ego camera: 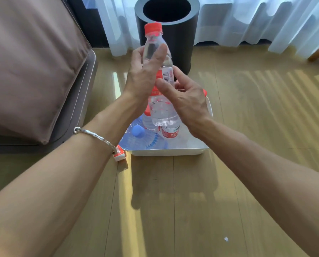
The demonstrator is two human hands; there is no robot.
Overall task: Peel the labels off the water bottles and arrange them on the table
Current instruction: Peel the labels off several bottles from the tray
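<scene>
L hand grips the clear plastic water bottle w/ red cap round its upper body, thumb in front, fingers behind. Bottle is upright, held in air above the white rectangular tray. R hand pinches the red-and-white wrap label, thumb on it, forefinger behind. In the tray I see a red-labelled bottle upright and a blue-capped bottle lying down. Loose label scrap lies just left of tray. Black cylindrical bin is behind.

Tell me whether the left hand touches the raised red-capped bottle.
Touching. The head view shows the left hand wrapped round the clear upper part of the raised bottle, thumb across its front.
</scene>
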